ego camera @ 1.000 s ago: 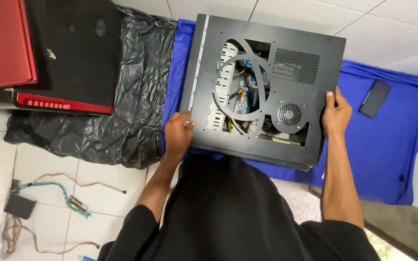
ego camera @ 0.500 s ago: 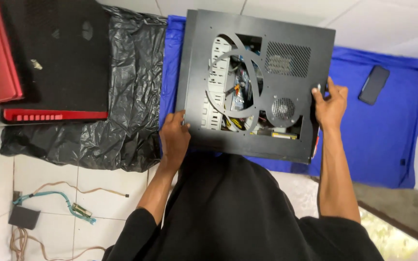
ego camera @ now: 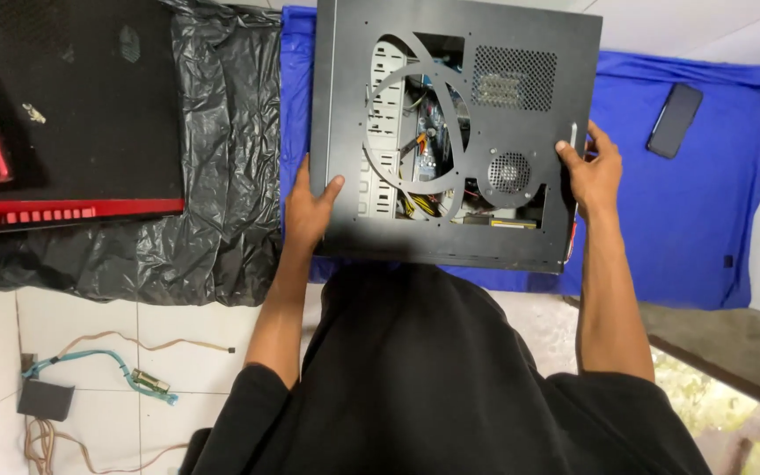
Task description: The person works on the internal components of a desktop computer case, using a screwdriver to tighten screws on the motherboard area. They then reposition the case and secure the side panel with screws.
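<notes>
Both hands clamp the black perforated-metal computer case (ego camera: pixel 450 132), which lies on the blue cloth (ego camera: pixel 688 211) at 12 o'clock from me. My left hand (ego camera: pixel 308 211) has its grip closed over the case's left edge, thumb on top, fingers hidden underneath. My right hand (ego camera: pixel 593 171) pinches the right edge beside a small silver handle (ego camera: pixel 573 141). Wiring inside shows only through the cutouts. Dark phone (ego camera: pixel 675 120) at 2 o'clock; black plastic sheet (ego camera: pixel 213 176) at 10 o'clock.
</notes>
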